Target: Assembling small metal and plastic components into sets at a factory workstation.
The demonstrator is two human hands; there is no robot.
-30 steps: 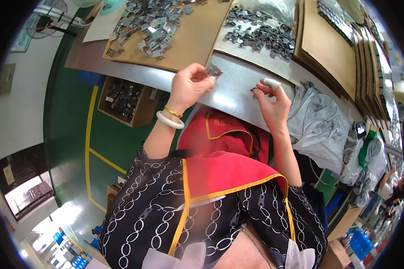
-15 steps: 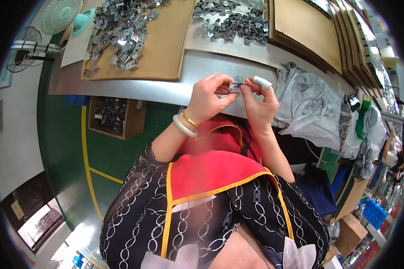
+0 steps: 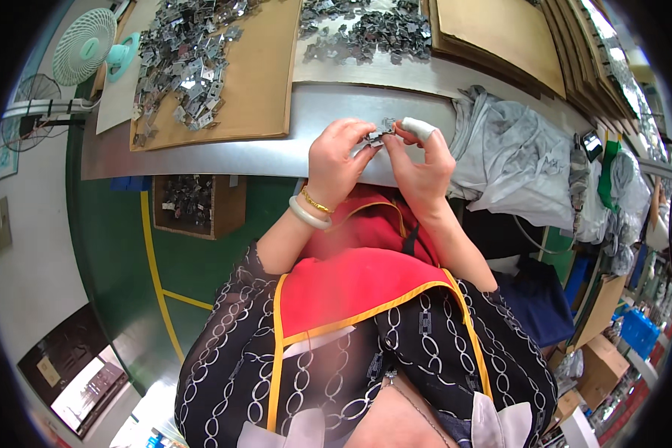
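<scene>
My left hand (image 3: 338, 160) and my right hand (image 3: 421, 166) meet over the near edge of the metal worktable (image 3: 224, 157). Between their fingertips they pinch small grey metal parts (image 3: 377, 136), pressed together. A white tape wrap covers one finger of my right hand. A pale bangle and a thin gold bracelet circle my left wrist (image 3: 310, 209). Two heaps of similar metal parts lie farther back: one heap (image 3: 187, 56) on a brown board at the left, the other heap (image 3: 366, 30) on a board straight ahead.
A grey cloth (image 3: 511, 160) is bunched on the table to the right. Stacked brown boards (image 3: 500, 37) fill the far right. A wooden box of metal parts (image 3: 194, 203) sits below the table edge. A small green fan (image 3: 89, 48) stands at the far left.
My hands were apart a second ago, each with a part. They came together in front of me and now hold the parts joined. The view has shifted slightly.
</scene>
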